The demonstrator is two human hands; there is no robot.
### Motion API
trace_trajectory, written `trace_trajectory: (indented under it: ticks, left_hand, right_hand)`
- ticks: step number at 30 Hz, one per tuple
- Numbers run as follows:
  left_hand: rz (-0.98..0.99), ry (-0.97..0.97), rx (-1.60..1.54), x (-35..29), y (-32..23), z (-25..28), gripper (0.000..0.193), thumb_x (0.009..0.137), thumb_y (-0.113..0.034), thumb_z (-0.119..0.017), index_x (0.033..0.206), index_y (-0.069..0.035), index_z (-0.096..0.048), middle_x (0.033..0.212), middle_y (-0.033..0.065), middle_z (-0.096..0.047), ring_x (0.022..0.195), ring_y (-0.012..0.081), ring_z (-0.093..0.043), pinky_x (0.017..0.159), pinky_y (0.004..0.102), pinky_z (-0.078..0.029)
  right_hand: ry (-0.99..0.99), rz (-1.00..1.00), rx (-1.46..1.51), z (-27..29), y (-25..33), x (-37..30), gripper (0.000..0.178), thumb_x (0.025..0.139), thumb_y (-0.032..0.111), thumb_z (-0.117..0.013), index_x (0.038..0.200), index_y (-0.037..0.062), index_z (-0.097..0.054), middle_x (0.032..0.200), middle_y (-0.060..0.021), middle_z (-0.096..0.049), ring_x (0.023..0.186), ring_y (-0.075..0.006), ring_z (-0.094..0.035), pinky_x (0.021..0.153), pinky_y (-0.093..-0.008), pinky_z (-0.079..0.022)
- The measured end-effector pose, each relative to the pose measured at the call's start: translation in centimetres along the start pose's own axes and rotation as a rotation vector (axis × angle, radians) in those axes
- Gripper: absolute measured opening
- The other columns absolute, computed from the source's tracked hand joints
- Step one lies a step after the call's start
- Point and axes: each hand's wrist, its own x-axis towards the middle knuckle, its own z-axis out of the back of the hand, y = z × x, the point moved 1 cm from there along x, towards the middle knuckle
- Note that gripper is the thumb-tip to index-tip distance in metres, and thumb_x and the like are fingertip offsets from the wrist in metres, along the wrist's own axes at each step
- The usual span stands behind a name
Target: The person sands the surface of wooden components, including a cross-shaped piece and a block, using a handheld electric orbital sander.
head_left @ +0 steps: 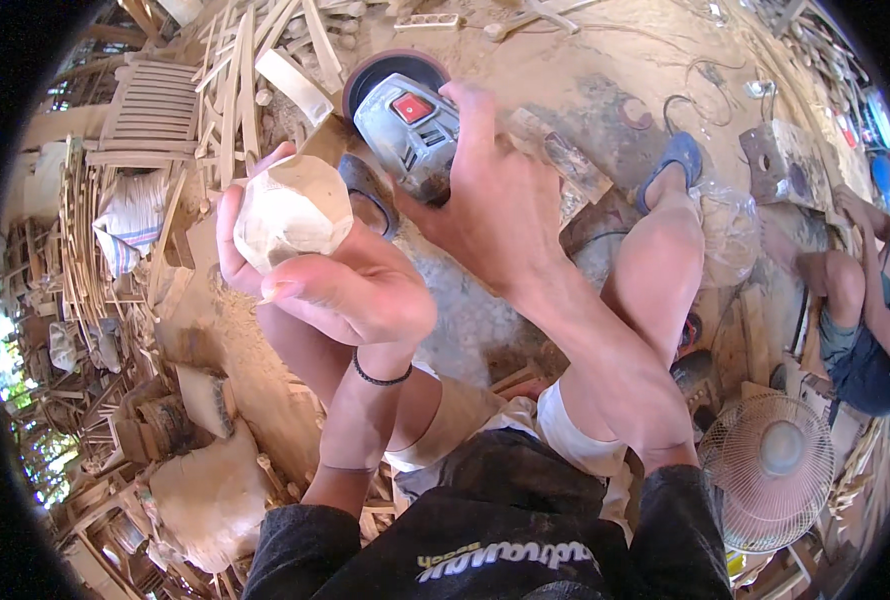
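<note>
My left hand is wrapped round a pale, faceted wooden block, roughly ball-shaped, with the thumb nearest me and the fingers on its far left side. To the right of it, my right hand grips a grey power sander with a red switch on its body. The sander's round dark disc shows at its far edge. Block and sander are apart, with a narrow gap between them. What lies on the disc's working face is hidden.
Wooden strips and a slatted wooden panel lie far left. Stuffed sacks lie near left. A fan stands near right, below another person. My blue sandals rest on the dusty floor.
</note>
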Motion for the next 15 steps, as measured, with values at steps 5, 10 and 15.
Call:
trace_trajectory:
  ticks: [5,10,15]
  left_hand:
    - [-0.085,0.11,0.074,-0.3,0.1,0.4,0.073,0.118,-0.059,-0.025,0.152,0.005,-0.029,0.142,0.0322,-0.052,0.125,0.0344,-0.059,0.108,0.044,-0.049]
    - [-0.105,0.089,-0.075,-1.9,0.6,-0.9,0.073,0.116,-0.06,-0.033,0.15,0.005,-0.031,0.135,0.0297,-0.051,0.121,0.0347,-0.059,0.107,0.0464,-0.048]
    - [-0.13,0.15,-0.049,-2.8,0.7,-0.9,0.072,0.116,-0.059,-0.034,0.151,0.004,-0.029,0.133,0.0275,-0.048,0.121,0.0354,-0.058,0.107,0.0499,-0.047]
  right_hand:
    - [-0.06,0.043,-0.025,-0.2,-0.2,-0.2,0.096,0.078,0.033,-0.096,0.147,0.0029,-0.037,0.095,-0.0316,-0.072,0.076,-0.0479,-0.076,0.063,-0.0536,-0.061]
    - [-0.091,0.022,0.009,-0.2,-0.6,0.1,0.093,0.079,0.036,-0.094,0.148,0.0032,-0.04,0.099,-0.0303,-0.074,0.079,-0.0471,-0.077,0.065,-0.0535,-0.061]
    - [-0.114,0.017,0.027,0.1,-0.7,0.3,0.096,0.079,0.036,-0.094,0.148,0.0016,-0.037,0.098,-0.033,-0.071,0.077,-0.0485,-0.076,0.064,-0.0546,-0.06]
